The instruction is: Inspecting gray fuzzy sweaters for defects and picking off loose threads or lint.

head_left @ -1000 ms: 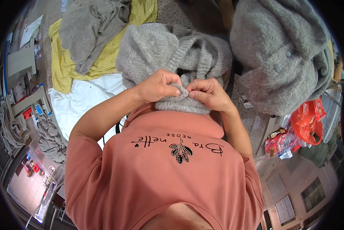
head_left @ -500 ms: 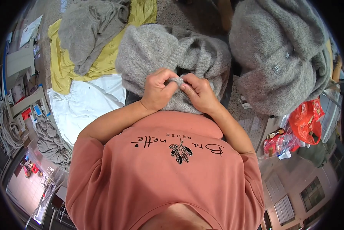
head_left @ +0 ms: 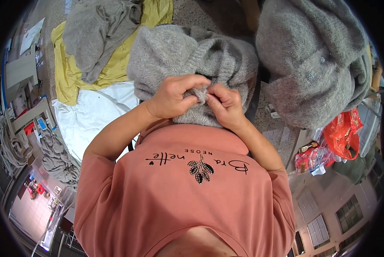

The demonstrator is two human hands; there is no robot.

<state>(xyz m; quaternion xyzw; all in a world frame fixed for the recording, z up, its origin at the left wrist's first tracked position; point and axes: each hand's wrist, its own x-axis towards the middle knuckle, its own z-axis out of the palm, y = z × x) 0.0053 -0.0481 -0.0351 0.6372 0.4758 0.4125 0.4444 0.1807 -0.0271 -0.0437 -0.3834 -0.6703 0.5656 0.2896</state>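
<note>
A fuzzy grey knitted garment (head_left: 187,55) lies bunched on the work surface right in front of me. My left hand (head_left: 175,96) and my right hand (head_left: 224,105) are pressed close together at its near edge, both pinching a small fold of the grey knit between fingers and thumbs. The pinched spot sits between the two hands, partly hidden by my fingers. My salmon-pink shirt (head_left: 187,188) fills the lower part of the view.
A large pile of grey knitwear (head_left: 316,64) lies to the right. Another grey garment (head_left: 95,32) rests on yellow cloth (head_left: 72,73) at upper left, with white cloth (head_left: 87,118) below it. Red and orange plastic bags (head_left: 339,139) sit at right. Grey cloth (head_left: 57,156) lies at left.
Both hands moved slightly up the garment and drew closer together, and the pinched fold now sits between them higher on the grey knit.
</note>
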